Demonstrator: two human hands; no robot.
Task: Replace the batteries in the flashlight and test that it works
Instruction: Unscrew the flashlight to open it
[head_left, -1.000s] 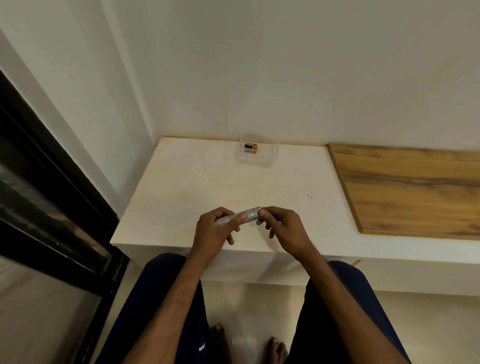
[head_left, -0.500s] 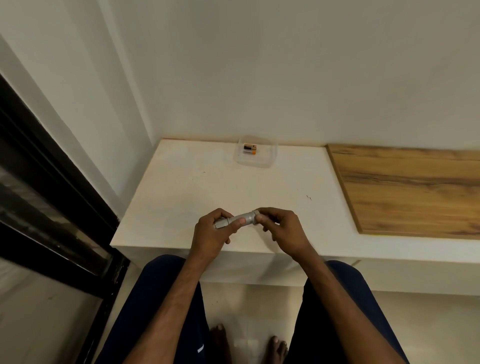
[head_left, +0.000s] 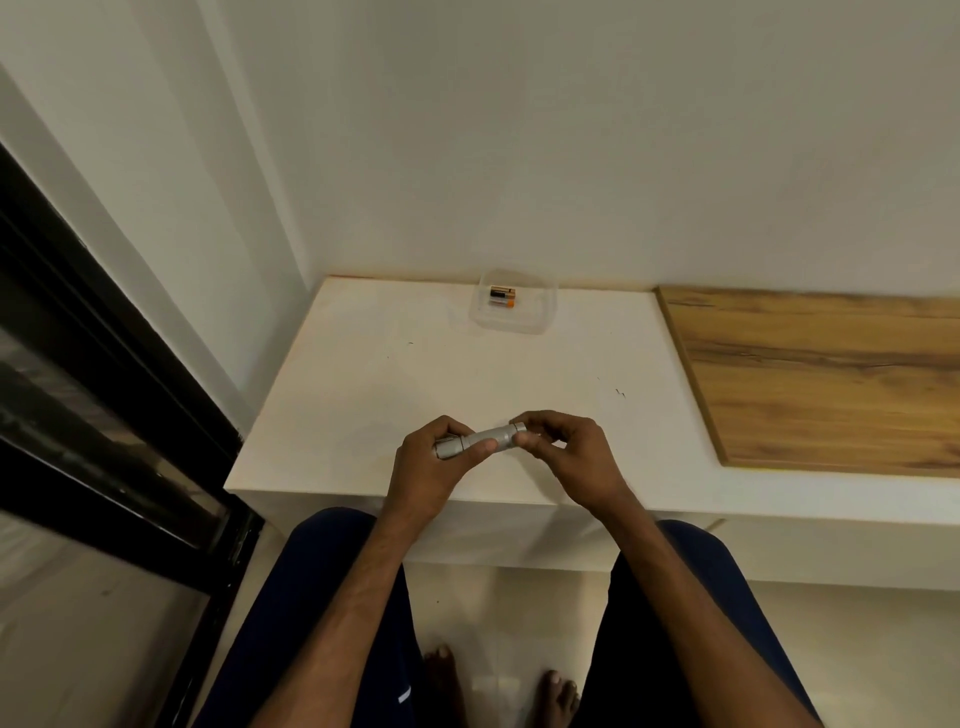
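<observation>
Silver flashlight (head_left: 480, 439) is held in both hands just above the front part of the white bench (head_left: 363, 384), approx. level, wider end to the left. Left hand (head_left: 428, 475) grips that wider end: fingers (head_left: 448, 423) curled over the top, thumb laid along the barrel. Right hand (head_left: 569, 457) pinches the narrow end w/ thumb and fingertips (head_left: 523, 440); its other fingers sit loosely curled behind. Can't tell if the end cap is loose or tight, as the fingertips cover the joint.

Batteries (head_left: 502, 298): two, black w/ orange/copper ends, lying side by side in a clear plastic tub (head_left: 540, 318). Tub stands at the back of the bench, touching or just beside the wall (head_left: 519, 156), well apart from both hands.

Right side of bench: wooden board (head_left: 831, 379), light-brown grain, lying flat, reaching back to the wall. Far left: black door frame (head_left: 62, 395) w/ glass. Bottom of view: legs in dark blue trousers (head_left: 311, 597), one either side, and bare feet (head_left: 441, 675) on a pale floor (head_left: 509, 613) near the bench's front edge.
</observation>
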